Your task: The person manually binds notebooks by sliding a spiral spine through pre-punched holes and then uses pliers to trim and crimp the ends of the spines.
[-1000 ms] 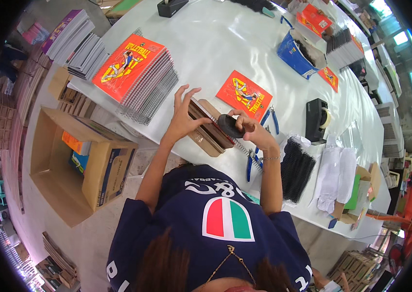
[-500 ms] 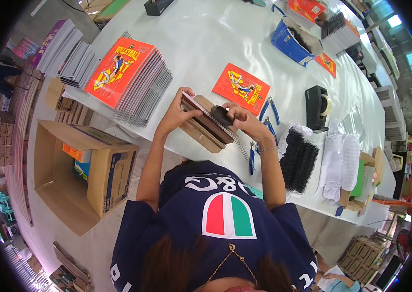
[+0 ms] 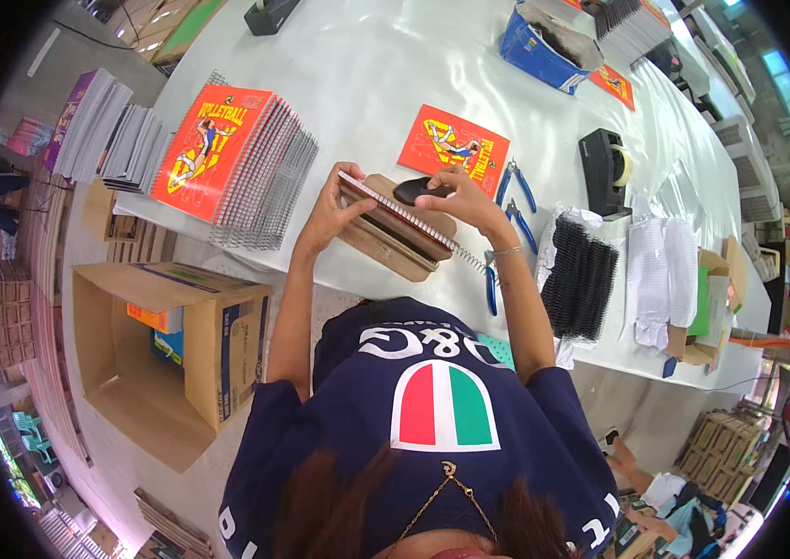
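Observation:
My left hand point(image 3: 328, 219) grips the left end of a notebook point(image 3: 399, 211) standing on edge, its punched white edge upward. The notebook sits in a brown slotted holder point(image 3: 384, 244) at the table's near edge. A loose spiral wire point(image 3: 475, 262) sticks out from the notebook's right end. In my right hand point(image 3: 463, 197), closed between thumb and fingers, is a dark rounded oval piece point(image 3: 416, 190) just beyond the punched edge. Its exact kind is unclear. Beyond my right hand lies a red-orange notebook cover point(image 3: 455, 140).
Blue-handled pliers point(image 3: 518, 210) lie right of my hand, near a black tape dispenser point(image 3: 604, 172) and a bundle of black coils point(image 3: 581, 275). A stack of spiral notebooks point(image 3: 227, 163) stands left. An open carton point(image 3: 148, 349) is below the table's left side.
My right hand has drawn the dark oval piece slightly away from the punched edge, which now shows more fully. My left hand keeps its grip. The whole view has shifted a little.

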`<state>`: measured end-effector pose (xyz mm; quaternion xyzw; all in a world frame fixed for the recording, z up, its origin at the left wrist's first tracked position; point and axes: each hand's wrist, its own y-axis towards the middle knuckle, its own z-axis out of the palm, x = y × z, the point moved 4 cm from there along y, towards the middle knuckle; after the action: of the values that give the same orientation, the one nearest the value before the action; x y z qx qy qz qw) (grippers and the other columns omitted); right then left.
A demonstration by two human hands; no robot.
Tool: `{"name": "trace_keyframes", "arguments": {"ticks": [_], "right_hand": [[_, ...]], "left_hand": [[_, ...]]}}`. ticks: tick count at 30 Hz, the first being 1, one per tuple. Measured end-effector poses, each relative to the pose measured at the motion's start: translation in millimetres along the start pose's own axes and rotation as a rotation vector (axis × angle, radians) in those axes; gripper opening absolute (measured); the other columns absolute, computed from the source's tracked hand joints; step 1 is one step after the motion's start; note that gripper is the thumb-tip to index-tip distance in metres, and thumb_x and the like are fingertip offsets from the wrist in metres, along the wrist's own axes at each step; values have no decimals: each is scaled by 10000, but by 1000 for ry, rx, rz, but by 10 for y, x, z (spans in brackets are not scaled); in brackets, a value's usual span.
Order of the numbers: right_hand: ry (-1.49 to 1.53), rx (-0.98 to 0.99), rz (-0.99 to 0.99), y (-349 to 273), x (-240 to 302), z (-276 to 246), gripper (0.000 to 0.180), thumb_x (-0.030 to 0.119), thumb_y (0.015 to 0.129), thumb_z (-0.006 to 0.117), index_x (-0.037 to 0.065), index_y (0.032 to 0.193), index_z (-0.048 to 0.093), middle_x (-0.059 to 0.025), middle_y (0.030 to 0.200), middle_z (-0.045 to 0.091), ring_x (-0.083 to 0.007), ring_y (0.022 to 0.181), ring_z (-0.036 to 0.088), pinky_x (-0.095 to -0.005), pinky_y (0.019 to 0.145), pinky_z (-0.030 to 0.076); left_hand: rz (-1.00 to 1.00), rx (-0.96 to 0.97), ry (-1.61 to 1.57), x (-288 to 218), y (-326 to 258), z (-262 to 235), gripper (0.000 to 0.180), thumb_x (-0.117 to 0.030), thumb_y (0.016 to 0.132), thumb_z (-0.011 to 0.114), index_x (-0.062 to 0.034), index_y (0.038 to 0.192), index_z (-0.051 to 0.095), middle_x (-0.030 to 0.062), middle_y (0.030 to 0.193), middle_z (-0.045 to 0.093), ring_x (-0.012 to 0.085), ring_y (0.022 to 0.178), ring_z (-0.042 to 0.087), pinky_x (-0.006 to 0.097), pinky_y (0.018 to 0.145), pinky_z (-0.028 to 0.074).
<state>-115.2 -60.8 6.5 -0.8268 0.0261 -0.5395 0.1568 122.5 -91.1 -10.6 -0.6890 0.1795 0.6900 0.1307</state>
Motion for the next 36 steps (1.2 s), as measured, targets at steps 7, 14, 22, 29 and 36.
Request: {"name": "trace_keyframes", "arguments": {"ticks": [7, 14, 22, 29, 36], "right_hand": [[-59, 108, -5, -11, 268, -22, 439, 356, 738, 814, 30, 984, 654, -94, 1153, 511, -217, 1042, 550, -325, 918, 446], [-330, -19, -167, 95, 256, 84, 443, 368, 668, 870, 41, 868, 648, -160, 1163, 508, -282, 1037, 519, -383, 923, 439], [17, 94, -111, 126, 432, 13, 468, 397, 702, 847, 42, 936, 650, -105, 1062, 548, -245, 1067, 492, -353, 907, 427], [-862, -350, -111, 344, 113, -125, 492, 445, 749, 810, 4, 894, 648, -117, 1027, 574, -200, 1001, 554, -375, 906, 442], [-185, 234, -35, 230, 650, 105, 441, 425, 791, 786, 31, 931, 650, -73, 1084, 544, -214, 1068, 548, -339, 971, 421]], "left_hand": [[-23, 38, -76, -26, 18, -32, 426, -91, 813, 726, -71, 1162, 483, 15, 1074, 487, 127, 1066, 466, 275, 984, 351], [-79, 83, -160, 57, 57, -71, 386, -102, 870, 682, -83, 1204, 489, 9, 1086, 497, 119, 1066, 470, 265, 976, 354], [-115, 96, -217, 103, 46, -89, 387, -133, 913, 643, -103, 1266, 486, 16, 1088, 485, 119, 1068, 468, 271, 985, 358], [-128, 96, -215, 38, 66, -70, 388, -118, 923, 624, -121, 1287, 489, 18, 1087, 477, 118, 1061, 472, 272, 992, 352], [-123, 94, -213, 74, 49, -80, 432, -115, 929, 612, -145, 1340, 479, 10, 1090, 478, 110, 1032, 474, 267, 957, 364]]}}
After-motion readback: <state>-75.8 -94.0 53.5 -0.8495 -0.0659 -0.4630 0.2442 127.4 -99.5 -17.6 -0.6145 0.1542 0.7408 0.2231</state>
